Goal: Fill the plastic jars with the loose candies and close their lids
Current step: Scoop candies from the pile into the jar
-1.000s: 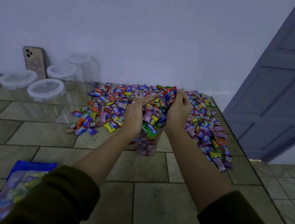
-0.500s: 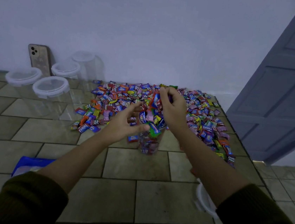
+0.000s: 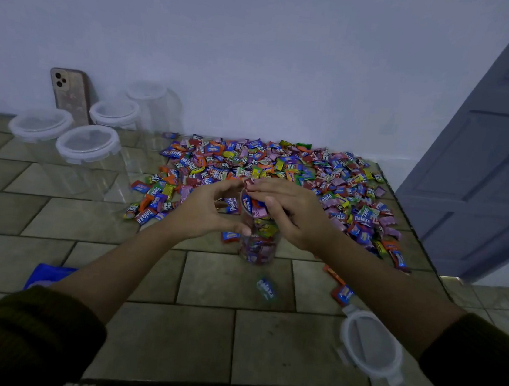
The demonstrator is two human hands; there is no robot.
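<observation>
Head view: the open jar (image 3: 258, 244) stands on the tiled top (image 3: 167, 335), at the near edge of the candy pile (image 3: 281, 170), and everything else is placed from it. The left hand (image 3: 203, 212) curls round the jar's left side, thumb against the clear wall, steadying it. The right hand (image 3: 291, 216) lies over the jar's mouth with fingers nearly straight, pressing on heaped wrappers rather than clenching; a red wrapper (image 3: 249, 182) sits at its fingertips.

The likely trouble is overfilling. Candies stand above the rim, so pressing could push some over the edge, and any wrapper caught on the rim would probably stop the lid from seating. A blurred blue candy (image 3: 265, 287) just in front of the jar and two loose candies (image 3: 342, 293) to its near right suggest spills. The jar is light plastic and tall; a hard sideways push from the right hand could tip it if the left lets go.

The open jar looks full of mixed wrapped candies from base to mouth. Its loose lid (image 3: 370, 345) lies flat, well to the near right of the jar. Far to the jar's left stand four lidded jars, all apparently holding nothing: the nearest jar (image 3: 89, 144), one further left (image 3: 40, 124), one behind (image 3: 115, 112) and the tallest jar (image 3: 146, 90) by the wall. So most of the filling appears not yet done.
</observation>
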